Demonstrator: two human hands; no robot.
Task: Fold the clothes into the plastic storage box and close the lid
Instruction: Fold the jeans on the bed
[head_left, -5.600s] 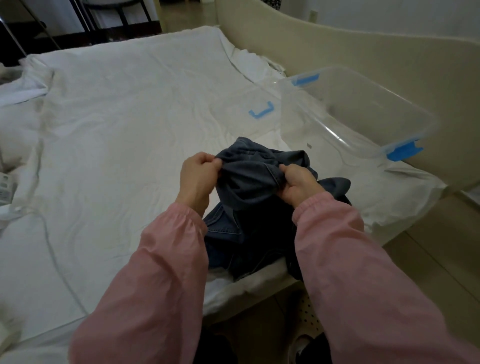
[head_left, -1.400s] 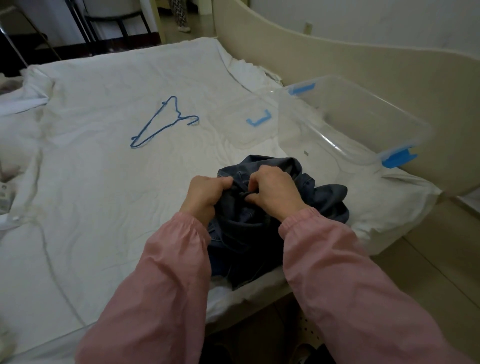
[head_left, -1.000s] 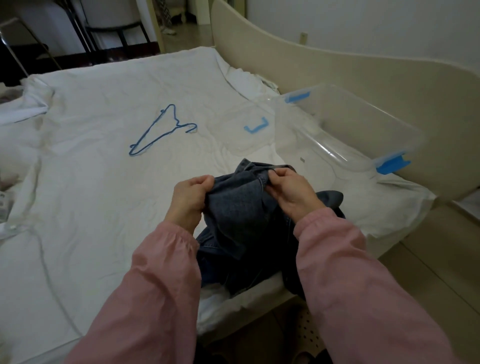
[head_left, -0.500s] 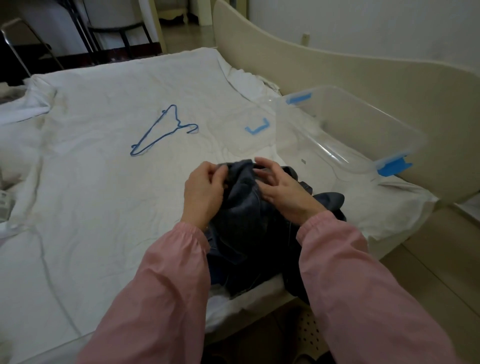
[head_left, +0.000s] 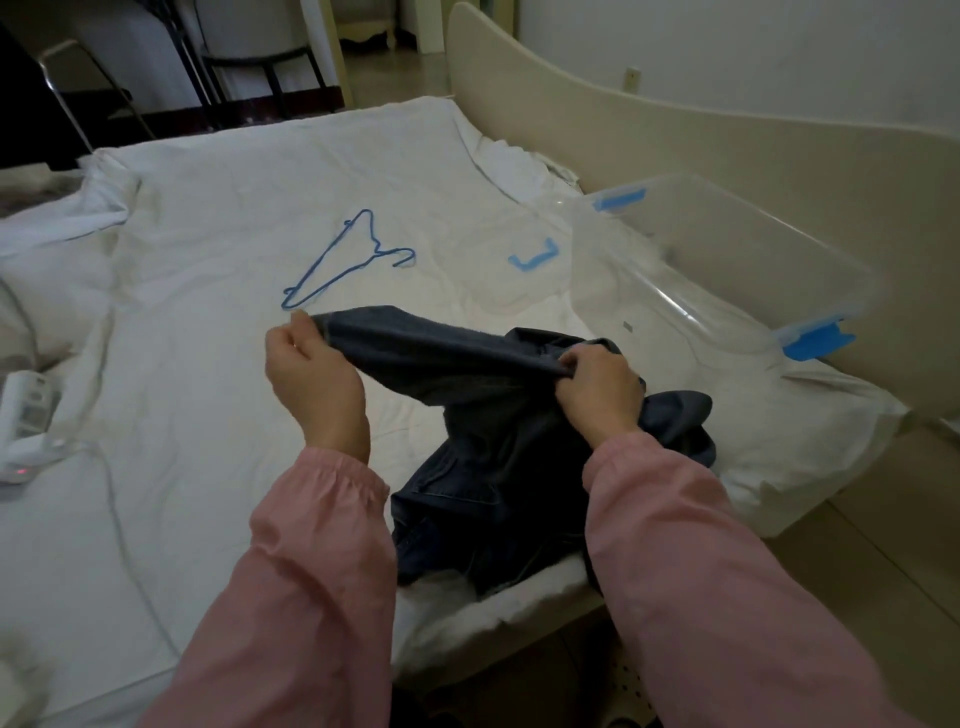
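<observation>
A pair of dark blue jeans (head_left: 483, 441) lies bunched on the near edge of a white bed. My left hand (head_left: 311, 374) pinches one end of the denim and holds it out to the left. My right hand (head_left: 597, 387) grips the same stretch of cloth further right, so it is pulled taut between them. The clear plastic storage box (head_left: 727, 260) with blue latches stands open at the right, against the bed's side board. Its clear lid (head_left: 524, 265) with a blue clip lies flat on the sheet to the left of the box.
A blue wire hanger (head_left: 343, 260) lies on the white sheet (head_left: 234, 208) beyond my left hand. A white device with a cable (head_left: 26, 415) sits at the left edge. The cream bed board (head_left: 675, 140) runs along the right; dark chairs stand at the far end.
My hands were close together on the bunched jeans; my left hand has now drawn one end out to the left, stretching the denim between both hands.
</observation>
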